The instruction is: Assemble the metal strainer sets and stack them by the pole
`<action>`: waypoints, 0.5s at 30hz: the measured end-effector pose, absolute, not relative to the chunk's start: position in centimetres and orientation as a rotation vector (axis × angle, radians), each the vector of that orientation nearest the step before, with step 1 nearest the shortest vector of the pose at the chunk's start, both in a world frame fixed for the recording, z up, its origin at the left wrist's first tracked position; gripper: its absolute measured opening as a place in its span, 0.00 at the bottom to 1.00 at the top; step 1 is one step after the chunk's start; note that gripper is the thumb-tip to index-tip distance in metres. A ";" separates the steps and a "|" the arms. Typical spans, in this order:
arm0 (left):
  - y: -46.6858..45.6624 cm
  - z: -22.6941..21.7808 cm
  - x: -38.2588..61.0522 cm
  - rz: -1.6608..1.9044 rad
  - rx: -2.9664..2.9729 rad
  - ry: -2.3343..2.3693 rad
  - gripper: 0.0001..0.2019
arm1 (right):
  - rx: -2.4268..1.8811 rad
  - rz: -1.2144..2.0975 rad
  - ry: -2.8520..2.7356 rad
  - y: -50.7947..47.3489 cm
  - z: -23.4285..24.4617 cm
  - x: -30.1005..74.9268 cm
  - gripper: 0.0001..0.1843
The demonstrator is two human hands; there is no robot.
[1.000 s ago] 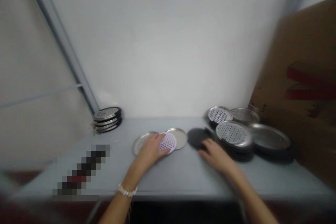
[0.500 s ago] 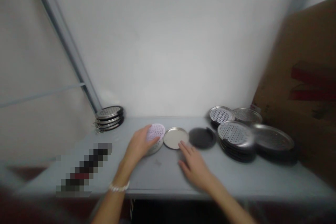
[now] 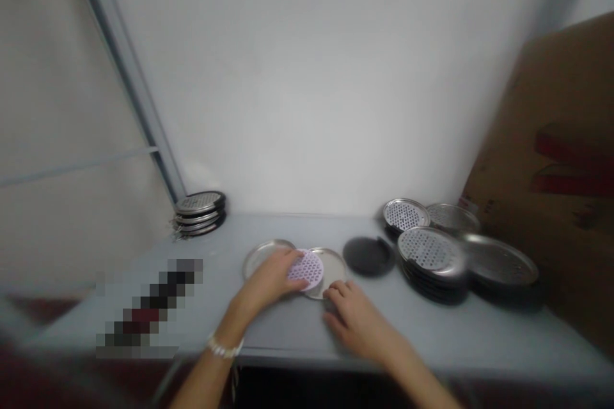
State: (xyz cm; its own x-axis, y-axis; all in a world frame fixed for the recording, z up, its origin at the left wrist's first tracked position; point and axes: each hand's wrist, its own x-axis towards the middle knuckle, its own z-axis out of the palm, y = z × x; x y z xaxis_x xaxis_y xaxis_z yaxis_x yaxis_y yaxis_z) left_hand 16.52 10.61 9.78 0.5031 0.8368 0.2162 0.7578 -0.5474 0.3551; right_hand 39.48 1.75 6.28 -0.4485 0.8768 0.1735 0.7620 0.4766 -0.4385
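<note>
My left hand (image 3: 273, 277) is closed on a lilac perforated disc (image 3: 309, 270), with fingers over its far edge and thumb at the near side. The disc is over the left part of a shallow round metal plate (image 3: 330, 262); I cannot tell whether they touch. My right hand (image 3: 352, 313) has its bent fingertips on that plate's near right rim, the thumb lower down. A second round metal plate (image 3: 254, 255) lies on the left, partly behind my left hand. Just right of the middle plate lies a dark round disc (image 3: 368, 256) with a small raised tab.
Stacked perforated metal discs with black rims (image 3: 200, 212) stand at the back left. More stacks of perforated discs (image 3: 432, 252) and metal plates (image 3: 503, 261) fill the right side of the grey table (image 3: 283, 332). A cardboard box (image 3: 542, 96) rises at the right.
My left hand has carried the lilac disc rightward off the left plate and over the middle one. The middle plate sits nearer to me, and my right hand's fingers have bent at its rim.
</note>
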 end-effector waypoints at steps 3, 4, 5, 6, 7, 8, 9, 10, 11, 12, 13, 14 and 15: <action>10.0 9.6 17.5 0.471 2.517 1.311 0.25 | -1.318 0.519 -2.346 1.3 7.3 40.9 0.19; 9.8 9.6 17.7 0.442 2.510 1.295 0.25 | -1.310 0.542 -2.328 1.4 7.6 41.3 0.20; 9.6 9.5 18.0 0.413 2.502 1.281 0.26 | -1.318 0.549 -2.308 1.4 7.7 41.7 0.20; 9.4 9.5 18.2 0.389 2.495 1.269 0.27 | -1.341 0.540 -2.290 1.6 7.7 42.1 0.21; 9.3 9.5 18.4 0.370 2.490 1.261 0.26 | -1.370 0.523 -2.279 1.7 7.7 42.4 0.21; 9.2 9.5 18.6 0.357 2.487 1.257 0.26 | -1.402 0.503 -2.276 1.9 7.6 42.6 0.22; 9.1 9.5 18.7 0.348 2.487 1.255 0.24 | -1.430 0.485 -2.281 2.1 7.4 42.8 0.23; 9.0 9.5 18.8 0.345 2.490 1.254 0.23 | -1.449 0.474 -2.293 2.2 7.2 43.0 0.25; 9.0 9.6 18.8 0.345 2.496 1.251 0.22 | -1.458 0.470 -2.307 2.4 7.0 43.1 0.27; 9.0 9.6 18.9 0.346 2.501 1.250 0.22 | -1.460 0.469 -2.320 2.5 6.9 43.2 0.30; 9.0 9.6 18.9 0.348 2.507 1.247 0.22 | -1.456 0.471 -2.333 2.6 6.8 43.2 0.32; 9.0 9.5 19.0 0.352 2.513 1.245 0.22 | -1.452 0.473 -2.342 2.6 6.7 43.3 0.33; 9.0 9.4 19.0 0.357 2.518 1.245 0.22 | -1.450 0.474 -2.349 2.6 6.7 43.3 0.35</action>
State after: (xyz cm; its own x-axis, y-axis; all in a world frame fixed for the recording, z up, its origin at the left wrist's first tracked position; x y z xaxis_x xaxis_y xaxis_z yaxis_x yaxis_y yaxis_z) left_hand 19.01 8.97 9.41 0.5914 0.8019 0.0851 0.7249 -0.5749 0.3794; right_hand 43.29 2.61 6.67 -0.4219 0.8999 0.1104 0.7868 0.4239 -0.4486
